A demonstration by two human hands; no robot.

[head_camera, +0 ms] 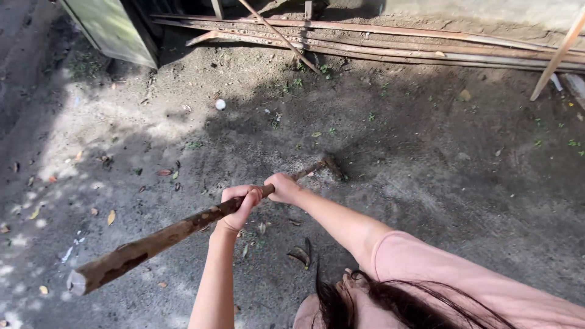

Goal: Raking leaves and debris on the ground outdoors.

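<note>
A long rough wooden handle (pixel 164 237) of a hoe-like tool runs slantwise across the dirt ground (pixel 426 176), its small dark head (pixel 332 166) resting on the soil beyond both hands. The left hand (pixel 239 204) is wrapped tight around the shaft, fingers curled over it. Just ahead of it, nearly touching, the right hand (pixel 283 187) grips the same shaft in a closed fist. Past the tool head lie long bamboo poles (pixel 396 45). Dry leaves (pixel 111 216) are scattered off to the left of the left hand.

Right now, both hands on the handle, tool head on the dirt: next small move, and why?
Probably a short pull of the tool head toward the feet. Left hand and right hand already grip the wooden handle close together, and the head rests on ground beside small weeds.
</note>
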